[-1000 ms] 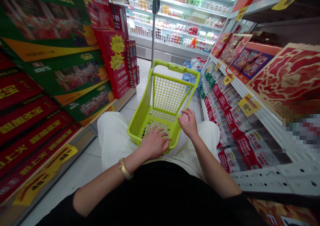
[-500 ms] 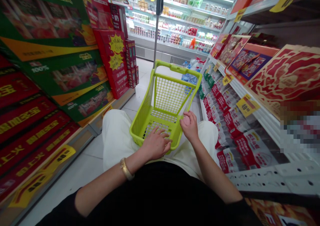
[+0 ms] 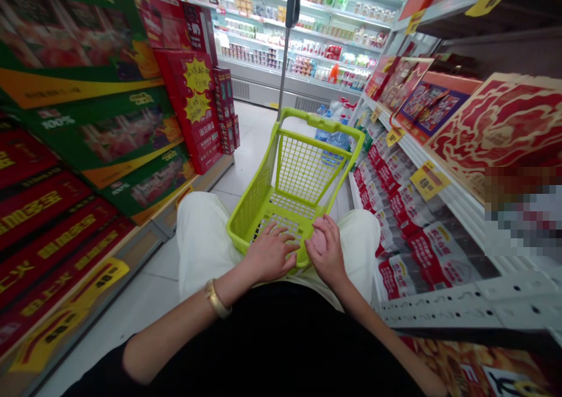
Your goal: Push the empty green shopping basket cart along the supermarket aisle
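A lime-green shopping basket [image 3: 281,212] with a long pull handle [image 3: 284,63] stands on the floor between my knees. Over its near rim lies my left hand [image 3: 273,250], palm down with fingers spread and nothing visible in them. My right hand [image 3: 329,253] is at the basket's near right corner, its fingers curled round a small pink roundish thing [image 3: 319,242] whose kind I cannot make out. A gold bracelet [image 3: 217,298] circles my left wrist. The basket's grid bottom shows between the hands.
Green and red drink cartons [image 3: 127,127] are stacked along the left. On the right, a white shelf [image 3: 413,151] holds boxes above red-and-white packs [image 3: 404,204]. Blue-tinted water bottles [image 3: 333,139] stand beyond the basket, and a lit refrigerated case [image 3: 298,40] crosses the far end.
My right hand has moved toward me and slightly left, with the pink thing still in it. The basket's far end has shifted right in view. My left hand stays near the rim.
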### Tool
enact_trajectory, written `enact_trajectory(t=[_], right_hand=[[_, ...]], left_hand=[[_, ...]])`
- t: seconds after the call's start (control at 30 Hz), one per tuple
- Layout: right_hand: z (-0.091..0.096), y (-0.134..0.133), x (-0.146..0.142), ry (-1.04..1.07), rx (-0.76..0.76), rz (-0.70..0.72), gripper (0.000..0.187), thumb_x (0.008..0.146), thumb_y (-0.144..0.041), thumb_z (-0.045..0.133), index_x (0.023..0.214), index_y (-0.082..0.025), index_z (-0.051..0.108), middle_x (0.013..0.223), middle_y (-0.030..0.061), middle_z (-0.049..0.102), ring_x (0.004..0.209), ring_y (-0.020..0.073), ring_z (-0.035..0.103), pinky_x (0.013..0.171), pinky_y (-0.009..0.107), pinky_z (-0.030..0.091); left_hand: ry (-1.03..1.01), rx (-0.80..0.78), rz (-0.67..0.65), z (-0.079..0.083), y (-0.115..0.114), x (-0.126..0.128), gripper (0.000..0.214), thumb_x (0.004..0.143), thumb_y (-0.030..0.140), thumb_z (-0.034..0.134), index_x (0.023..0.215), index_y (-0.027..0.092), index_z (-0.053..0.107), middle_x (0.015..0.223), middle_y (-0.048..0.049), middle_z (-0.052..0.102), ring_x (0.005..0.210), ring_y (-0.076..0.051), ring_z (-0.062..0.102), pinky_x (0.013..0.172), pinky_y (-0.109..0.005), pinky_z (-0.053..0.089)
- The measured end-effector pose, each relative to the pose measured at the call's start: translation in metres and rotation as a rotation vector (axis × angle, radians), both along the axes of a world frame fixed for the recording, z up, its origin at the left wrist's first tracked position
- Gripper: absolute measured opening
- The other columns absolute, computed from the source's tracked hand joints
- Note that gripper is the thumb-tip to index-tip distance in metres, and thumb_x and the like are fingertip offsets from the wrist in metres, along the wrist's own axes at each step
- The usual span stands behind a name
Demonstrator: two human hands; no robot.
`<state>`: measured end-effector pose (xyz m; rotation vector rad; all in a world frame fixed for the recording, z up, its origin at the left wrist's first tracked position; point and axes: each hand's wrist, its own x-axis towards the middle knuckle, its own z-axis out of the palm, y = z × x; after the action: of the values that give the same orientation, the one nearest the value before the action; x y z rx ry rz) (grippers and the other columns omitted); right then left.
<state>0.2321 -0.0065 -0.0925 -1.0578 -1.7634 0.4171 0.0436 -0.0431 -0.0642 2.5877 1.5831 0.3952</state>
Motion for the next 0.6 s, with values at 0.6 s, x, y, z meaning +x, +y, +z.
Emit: enact_trajectory(t=[0.6], right_hand=[[0.014,0.114,0.026,0.051,-0.031,-0.229,0.032,0.072,-0.032,0.071,0.102,-0.021,0.070,0.136,0.0140,0.052,0.138,0.0313,0.046,0.120,0.053,0.034]], left_hand=[[-0.090,-0.070,-0.054,0.009,-0.006,-0.010,0.037,0.095,0.049,0.056,0.123,0.030,0.072,0.128,-0.0009,0.073,0.134,-0.028,0.055,0.125,-0.056,0.022]])
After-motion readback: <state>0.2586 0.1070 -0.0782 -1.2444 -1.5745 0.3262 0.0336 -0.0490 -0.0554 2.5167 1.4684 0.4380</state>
